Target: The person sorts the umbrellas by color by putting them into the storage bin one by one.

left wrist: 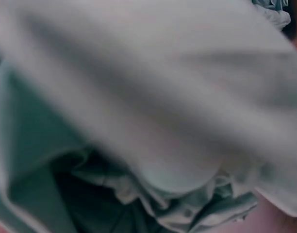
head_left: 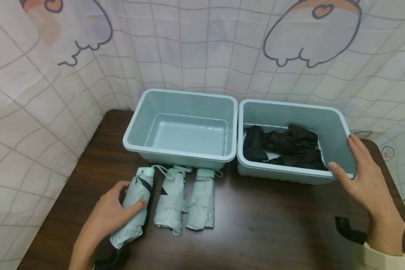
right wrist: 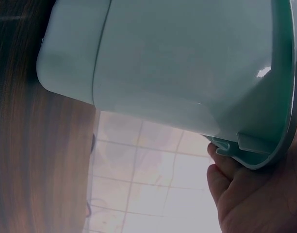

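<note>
My left hand (head_left: 109, 212) grips a folded pale green umbrella (head_left: 140, 195), the leftmost of three on the table, thumb across its front and fingers round its far side. Its fabric (left wrist: 187, 204) fills the left wrist view, close and blurred. Just right of it lie a second umbrella (head_left: 170, 198) and a third umbrella (head_left: 201, 200), strapped, handles toward the bins. My right hand (head_left: 369, 178) holds the near right corner of the right bin (head_left: 290, 173), thumb over the front rim, fingers along the side rim. The right wrist view shows fingers (right wrist: 219, 182) beneath that rim.
Black folded bundles (head_left: 287, 144) lie inside the right bin. Beside it on the left stands a matching bin (head_left: 185, 129) with a bare floor. Both stand on a dark wooden table (head_left: 249, 225), backed by a white gridded curtain (head_left: 206, 45).
</note>
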### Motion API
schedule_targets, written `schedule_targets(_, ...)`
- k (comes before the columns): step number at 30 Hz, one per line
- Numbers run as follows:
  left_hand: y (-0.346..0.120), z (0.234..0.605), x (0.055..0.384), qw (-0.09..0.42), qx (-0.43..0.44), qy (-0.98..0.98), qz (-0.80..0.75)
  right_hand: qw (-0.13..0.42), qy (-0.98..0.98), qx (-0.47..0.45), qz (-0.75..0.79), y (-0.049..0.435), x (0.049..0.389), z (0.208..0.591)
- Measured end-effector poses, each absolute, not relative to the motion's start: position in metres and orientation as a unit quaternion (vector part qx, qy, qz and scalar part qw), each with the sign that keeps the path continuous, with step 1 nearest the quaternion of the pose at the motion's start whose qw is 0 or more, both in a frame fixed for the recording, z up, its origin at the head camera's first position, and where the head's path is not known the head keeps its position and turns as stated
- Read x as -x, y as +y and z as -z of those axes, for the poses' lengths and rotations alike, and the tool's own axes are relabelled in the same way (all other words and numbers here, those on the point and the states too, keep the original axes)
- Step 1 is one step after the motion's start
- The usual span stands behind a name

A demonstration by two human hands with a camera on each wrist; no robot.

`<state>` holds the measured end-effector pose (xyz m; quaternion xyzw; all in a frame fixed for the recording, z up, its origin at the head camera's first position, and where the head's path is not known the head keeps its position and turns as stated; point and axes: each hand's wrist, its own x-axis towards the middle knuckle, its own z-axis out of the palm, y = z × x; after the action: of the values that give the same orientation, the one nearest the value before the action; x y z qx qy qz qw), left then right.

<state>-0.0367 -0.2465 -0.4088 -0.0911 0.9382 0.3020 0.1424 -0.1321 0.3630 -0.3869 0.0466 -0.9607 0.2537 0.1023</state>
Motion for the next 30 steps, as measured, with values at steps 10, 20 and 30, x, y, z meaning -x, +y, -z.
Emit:
schedule_targets(10, -0.251, 0.4, 0.024, 0.13, 0.084, 0.929, -0.335, 0.108, -0.958, -0.053, -0.26, 0.364, 0.133, 0.389)
schedule_targets(20, -0.255, 0.39, 0.017, 0.11, 0.047, 0.914, -0.387, 0.109, -0.958, -0.053, -0.261, 0.364, 0.132, 0.389)
schedule_targets(30, -0.256, 0.382, 0.019, 0.107, 0.019, 0.902, -0.418, 0.107, -0.956, -0.057, -0.268, 0.365, 0.133, 0.387)
